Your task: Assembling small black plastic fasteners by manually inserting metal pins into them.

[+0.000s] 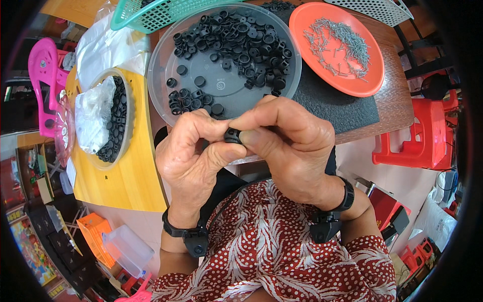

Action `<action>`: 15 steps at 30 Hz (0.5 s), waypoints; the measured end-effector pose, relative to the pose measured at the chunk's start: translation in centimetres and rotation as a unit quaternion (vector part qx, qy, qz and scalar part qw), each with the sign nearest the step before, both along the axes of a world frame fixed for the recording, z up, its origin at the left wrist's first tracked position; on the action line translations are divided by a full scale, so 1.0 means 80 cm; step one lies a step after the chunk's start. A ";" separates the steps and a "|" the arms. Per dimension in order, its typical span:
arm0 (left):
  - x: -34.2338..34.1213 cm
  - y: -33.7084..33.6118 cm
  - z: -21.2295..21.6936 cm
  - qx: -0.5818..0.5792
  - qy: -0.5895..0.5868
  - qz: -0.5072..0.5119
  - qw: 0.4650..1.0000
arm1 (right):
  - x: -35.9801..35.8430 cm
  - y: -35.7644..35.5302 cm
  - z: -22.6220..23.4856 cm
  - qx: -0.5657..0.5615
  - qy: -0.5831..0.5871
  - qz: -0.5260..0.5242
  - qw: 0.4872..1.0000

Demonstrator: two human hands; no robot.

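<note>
Black and small, the round part sits between the left fingers and right fingers, both pinching it.

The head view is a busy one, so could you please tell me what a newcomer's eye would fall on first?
Probably the left hand and right hand at the centre, their fingertips around a small black part. Just beyond them, the round clear tub holds many loose black pieces. At its right, the bright orange-red plate stands out, with thin silvery pins scattered on it.
</note>
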State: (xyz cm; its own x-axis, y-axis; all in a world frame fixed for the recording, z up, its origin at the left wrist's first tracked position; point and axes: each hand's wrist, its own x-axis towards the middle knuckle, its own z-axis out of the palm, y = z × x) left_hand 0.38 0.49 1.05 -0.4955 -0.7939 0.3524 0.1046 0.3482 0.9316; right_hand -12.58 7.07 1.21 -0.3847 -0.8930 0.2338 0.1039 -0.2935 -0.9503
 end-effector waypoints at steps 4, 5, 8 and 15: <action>-0.005 -0.007 -0.007 -0.057 0.014 0.001 0.998 | -0.005 0.001 0.007 0.002 -0.009 -0.002 1.000; -0.003 -0.006 -0.004 -0.083 -0.007 0.015 0.996 | -0.004 0.001 0.006 -0.009 0.025 -0.002 1.000; -0.005 -0.009 -0.003 -0.119 0.003 0.010 0.993 | -0.016 -0.001 0.010 -0.027 0.072 0.030 0.997; -0.006 0.003 0.025 -0.215 -0.114 0.034 0.969 | -0.034 0.012 0.013 0.026 -0.156 0.204 0.966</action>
State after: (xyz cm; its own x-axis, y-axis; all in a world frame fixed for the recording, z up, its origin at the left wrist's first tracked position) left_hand -0.08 0.73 3.05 -0.5508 -0.6310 0.5463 -0.1233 0.7089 0.6945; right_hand -15.32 8.04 2.26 -0.0426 -0.9925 0.1148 0.4841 -0.1210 -0.8666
